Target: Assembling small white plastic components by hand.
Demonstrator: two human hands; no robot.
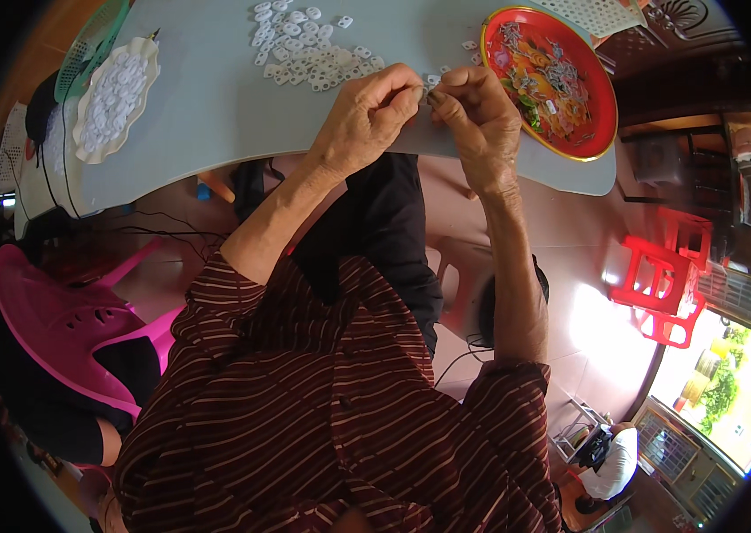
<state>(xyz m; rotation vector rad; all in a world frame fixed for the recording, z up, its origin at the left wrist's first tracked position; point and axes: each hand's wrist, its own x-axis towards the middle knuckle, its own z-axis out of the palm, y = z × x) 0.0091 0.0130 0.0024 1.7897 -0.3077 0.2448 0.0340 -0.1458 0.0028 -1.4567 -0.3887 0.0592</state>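
Pinching left hand (359, 122) near rounded white pieces (315, 69)

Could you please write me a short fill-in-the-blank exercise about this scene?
1. The round red tray sits closer to the right hand than to the ____ hand.
2. The scalloped dish holds many small pieces coloured ____.
3. The plastic stools at the picture's right are ____.
4. The dark shirt is patterned with ____.

Missing words: left; white; red; stripes.

No legible txt — no readable labels, brands, nos. or signs anywhere.
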